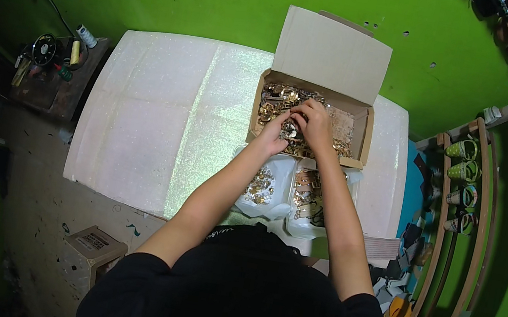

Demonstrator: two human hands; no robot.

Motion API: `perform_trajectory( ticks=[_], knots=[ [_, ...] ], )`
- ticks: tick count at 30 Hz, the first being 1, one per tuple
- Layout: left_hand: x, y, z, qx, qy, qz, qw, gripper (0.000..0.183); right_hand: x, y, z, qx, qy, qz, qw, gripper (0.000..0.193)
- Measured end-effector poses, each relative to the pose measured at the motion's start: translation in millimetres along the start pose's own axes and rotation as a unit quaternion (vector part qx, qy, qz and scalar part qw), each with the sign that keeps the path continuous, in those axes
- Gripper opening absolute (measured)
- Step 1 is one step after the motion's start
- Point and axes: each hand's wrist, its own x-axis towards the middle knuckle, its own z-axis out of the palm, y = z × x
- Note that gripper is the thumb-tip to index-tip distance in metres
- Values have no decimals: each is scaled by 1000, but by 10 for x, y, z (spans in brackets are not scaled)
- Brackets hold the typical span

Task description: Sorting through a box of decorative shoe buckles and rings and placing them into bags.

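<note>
Here, the left hand (273, 136) and right hand (315, 127), fingers narrowly gathered, any held piece indiscernible, met directly over metal fittings (278, 95) inside the open, crosswise cardboard box (367, 137).

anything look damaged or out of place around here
Two things stand out. The green wall behind the open box has several small patches that look like chips or holes, breaking its otherwise even paint. Right of the table, loose scraps lie in a jumbled heap, which looks untidy.
</note>
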Motion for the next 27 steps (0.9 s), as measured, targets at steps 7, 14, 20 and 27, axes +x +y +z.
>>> perform_trajectory(
  ticks=[7, 14, 20, 27],
  knots=[
    [104, -31, -91, 5, -12, -2, 1000, 19, -54, 54, 44, 21, 39, -66, 997, 11],
    [170, -43, -215, 4, -30, -7, 1000, 19, -64, 67, 61, 25, 49, -67, 996, 11],
    [28, -30, 5, 16, 43, -17, 999, 21, -101, 108, 51, 28, 57, -50, 997, 11],
    [37, -8, -47, 6, 1, -7, 1000, 18, -107, 61, 53, 86, 66, 6, 994, 12]
  ],
)
